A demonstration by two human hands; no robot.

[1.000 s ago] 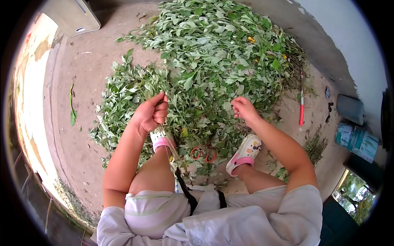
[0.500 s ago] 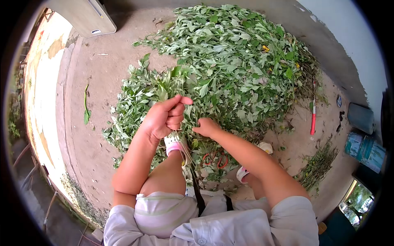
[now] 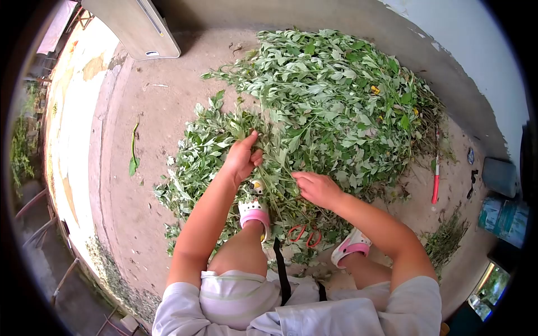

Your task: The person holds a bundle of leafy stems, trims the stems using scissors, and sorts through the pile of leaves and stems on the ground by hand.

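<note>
Among the leaves [image 3: 347,95]

My left fingers [image 3: 249,140] curl loosely; my right fingers [image 3: 301,181] press together. I cannot tell whether either pinches anything. The leaves heap widest toward one o'clock, with red scissors [image 3: 309,239] at five o'clock.

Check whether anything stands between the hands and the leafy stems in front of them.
Nothing visible does: the left hand and right hand are right at the leafy stems. The red looped handles and left shoe lie nearer the body, outside that path.
</note>
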